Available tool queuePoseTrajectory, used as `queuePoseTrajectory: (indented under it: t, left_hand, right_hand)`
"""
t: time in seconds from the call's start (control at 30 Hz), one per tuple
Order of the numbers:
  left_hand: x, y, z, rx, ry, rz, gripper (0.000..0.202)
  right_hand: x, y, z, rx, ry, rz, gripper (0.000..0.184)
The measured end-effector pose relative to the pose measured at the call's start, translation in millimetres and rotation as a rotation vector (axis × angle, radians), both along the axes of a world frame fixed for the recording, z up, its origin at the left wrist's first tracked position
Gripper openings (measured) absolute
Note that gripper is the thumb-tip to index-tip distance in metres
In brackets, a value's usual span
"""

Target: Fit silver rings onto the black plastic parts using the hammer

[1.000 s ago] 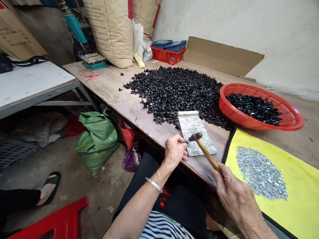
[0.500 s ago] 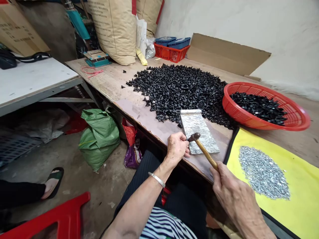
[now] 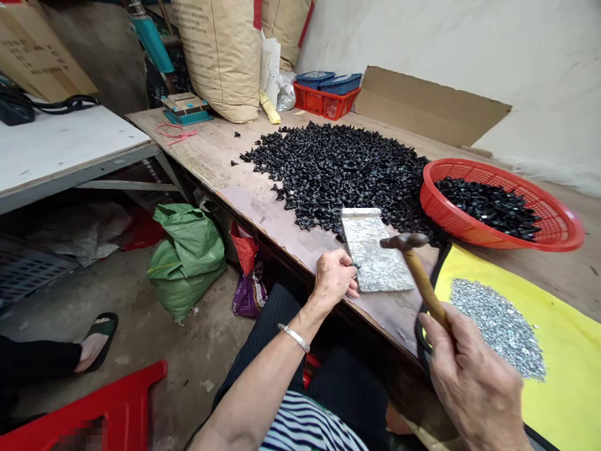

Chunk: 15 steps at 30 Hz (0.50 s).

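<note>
Head view: left hand point(image 3: 332, 277) pinches black piece point(image 3: 357, 265), right hand point(image 3: 474, 369) grips hammer point(image 3: 419, 269) (wooden handle point(image 3: 432, 297)).

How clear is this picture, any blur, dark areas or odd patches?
Head view: the hammer looks slightly blurred; head view again: deep shadow under the wooden table; same head view: a pixelated patch over part of the red stool.

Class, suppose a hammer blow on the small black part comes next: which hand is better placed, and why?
Probably the right hand: it grips the hammer, seemingly ready to swing. The left hand pinches the black part at the left edge of the slab.
</note>
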<state>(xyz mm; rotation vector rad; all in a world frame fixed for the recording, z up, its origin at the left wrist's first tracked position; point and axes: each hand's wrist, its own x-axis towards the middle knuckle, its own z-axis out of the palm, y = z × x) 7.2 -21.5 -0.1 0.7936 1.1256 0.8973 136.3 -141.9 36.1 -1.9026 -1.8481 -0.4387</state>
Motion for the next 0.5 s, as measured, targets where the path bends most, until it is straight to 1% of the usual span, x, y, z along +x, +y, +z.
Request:
queuePoseTrajectory:
  t: [0.07,0.17,0.2,0.23,0.3,0.4,0.43,0.5]
  left_hand:
    - [0,0,0.6,0.001,0.001,0.009,0.014]
    - [1,0,2.2,-0.006,0.008,0.033,0.015]
    - [1,0,2.7,-0.010,0.007,0.038,0.016]
    - [1,0,3.2,-0.012,0.006,0.041,0.016]
    - [0,0,3.6,-0.013,0.003,0.034,0.016]
    - [0,0,2.5,-0.012,0.014,0.012,0.015]
    - [0,0,1.8,-0.011,0.016,0.010,0.015]
    - [1,0,0.3,-0.007,0.012,0.020,0.016]
  right_hand:
    - [-3,1,-4.2,-0.001,-0.028,-0.031,0.029]
    - [-4,3,-11.9,-0.150,-0.135,0.008,0.028]
    - [-3,3,-12.2,-0.172,-0.155,0.021,0.028]
    - [-1,2,-10.8,-0.163,-0.155,0.030,0.028]
    - [1,1,-4.6,-0.094,-0.107,0.039,0.027]
    - [0,-2,1.6,0.045,-0.057,-0.030,0.029]
    - [-2,-3,0.8,0.061,-0.063,-0.048,0.029]
    - [-5,-3,-4.2,0.009,-0.124,-0.048,0.027]
